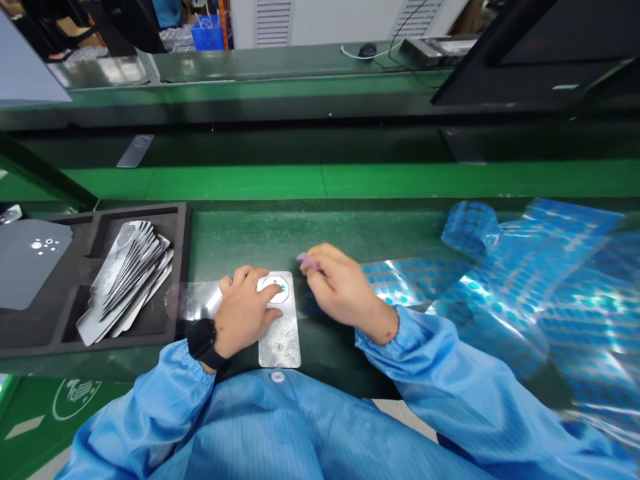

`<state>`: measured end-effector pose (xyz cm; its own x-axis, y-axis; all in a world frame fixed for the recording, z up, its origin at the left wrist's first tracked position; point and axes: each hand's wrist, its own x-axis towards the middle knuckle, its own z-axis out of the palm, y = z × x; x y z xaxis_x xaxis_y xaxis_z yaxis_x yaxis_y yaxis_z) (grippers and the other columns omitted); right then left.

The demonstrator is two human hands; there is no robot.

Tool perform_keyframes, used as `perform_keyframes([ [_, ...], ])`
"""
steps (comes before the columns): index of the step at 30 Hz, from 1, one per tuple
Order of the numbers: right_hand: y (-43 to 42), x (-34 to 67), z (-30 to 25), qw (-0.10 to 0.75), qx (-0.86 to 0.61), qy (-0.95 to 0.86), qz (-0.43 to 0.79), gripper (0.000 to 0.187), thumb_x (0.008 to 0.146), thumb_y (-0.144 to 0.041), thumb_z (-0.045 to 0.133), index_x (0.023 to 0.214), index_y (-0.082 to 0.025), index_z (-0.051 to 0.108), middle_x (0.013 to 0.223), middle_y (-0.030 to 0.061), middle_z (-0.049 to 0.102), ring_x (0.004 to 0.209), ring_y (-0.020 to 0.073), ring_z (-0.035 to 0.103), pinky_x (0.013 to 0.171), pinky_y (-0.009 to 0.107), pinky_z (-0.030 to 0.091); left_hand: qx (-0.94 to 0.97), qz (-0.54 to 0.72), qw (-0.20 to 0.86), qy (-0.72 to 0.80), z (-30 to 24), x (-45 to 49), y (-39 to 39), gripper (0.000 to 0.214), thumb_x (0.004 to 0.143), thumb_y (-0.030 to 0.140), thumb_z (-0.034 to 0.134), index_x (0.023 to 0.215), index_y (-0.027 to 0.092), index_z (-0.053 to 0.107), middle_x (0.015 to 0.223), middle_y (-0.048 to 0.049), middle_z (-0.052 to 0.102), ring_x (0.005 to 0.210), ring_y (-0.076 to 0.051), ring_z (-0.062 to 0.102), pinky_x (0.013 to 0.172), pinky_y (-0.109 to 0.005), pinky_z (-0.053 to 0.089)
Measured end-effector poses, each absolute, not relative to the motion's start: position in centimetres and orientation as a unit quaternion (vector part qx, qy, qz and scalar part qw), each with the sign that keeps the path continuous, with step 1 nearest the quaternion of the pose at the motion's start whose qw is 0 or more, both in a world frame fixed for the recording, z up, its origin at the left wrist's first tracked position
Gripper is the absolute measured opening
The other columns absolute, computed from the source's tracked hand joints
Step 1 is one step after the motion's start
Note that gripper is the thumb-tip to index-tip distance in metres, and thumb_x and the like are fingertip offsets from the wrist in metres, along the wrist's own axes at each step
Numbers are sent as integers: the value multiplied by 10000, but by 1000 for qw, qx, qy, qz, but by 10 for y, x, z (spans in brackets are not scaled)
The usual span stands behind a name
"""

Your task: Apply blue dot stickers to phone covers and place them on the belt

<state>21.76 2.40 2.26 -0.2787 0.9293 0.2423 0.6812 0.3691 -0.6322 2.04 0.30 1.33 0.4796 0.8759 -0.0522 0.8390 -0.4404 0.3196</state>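
Note:
A silver metal phone back plate (pixel 280 337) lies on the green bench in front of me, its camera area at the far end. Over its upper left rests my left hand (pixel 245 303), fingers spread. The index fingertip touches the camera area beside a small blue spot (pixel 283 288), and the thumb is apart from it on the plate. To the right of the plate, just above the bench, my right hand (pixel 337 283) pinches a small purple piece (pixel 307 261); its exact kind is unclear. Near that hand lies a clear sheet with blue round stickers (pixel 395 280).
A dark foam tray (pixel 183 267) at left holds a fanned stack of metal plates (pixel 130 273) and a grey sheet (pixel 30 260). More blue-dotted film (pixel 560 260) is heaped at right. Single plates (pixel 135 151) lie on the dark strip beyond. A black monitor (pixel 560 53) overhangs the far right.

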Motion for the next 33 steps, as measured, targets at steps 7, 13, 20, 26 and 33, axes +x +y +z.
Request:
perform_keyframes([
  [7,-5,204,8,37,-460,-880,115,240,888,-140,466,1014,-156,670,947,109,613,731,200,607,642,307,479,840,99,156,511,8,21,3,369,770,306,743,1067,189,558,1229,-126,590,1136,-308,453,827,-455,367],
  [13,-6,201,12,18,-471,-875,112,223,901,-150,486,1048,-162,652,1004,107,629,814,203,630,689,290,484,829,104,171,522,5,21,2,387,770,286,740,1070,186,517,1228,-122,586,1125,-303,456,823,-450,361],
  [20,14,200,17,36,-508,-837,199,264,847,-235,578,1093,-144,606,1119,128,587,879,231,639,790,338,496,821,113,178,530,0,24,0,512,732,342,775,1112,186,470,1296,-140,521,1168,-324,430,842,-486,387],
  [26,43,193,23,66,-541,-798,256,140,765,-187,617,900,-163,588,931,92,627,790,211,628,711,310,471,777,193,116,588,-9,33,-13,612,696,327,793,1177,196,438,1298,-159,473,1172,-348,432,878,-542,404],
  [33,156,193,47,253,-596,-694,314,102,768,-253,599,828,-171,603,685,19,622,600,167,562,573,281,432,693,307,-81,647,55,-58,4,178,894,266,471,1056,198,504,1081,-132,598,1088,-297,532,962,-479,403],
])
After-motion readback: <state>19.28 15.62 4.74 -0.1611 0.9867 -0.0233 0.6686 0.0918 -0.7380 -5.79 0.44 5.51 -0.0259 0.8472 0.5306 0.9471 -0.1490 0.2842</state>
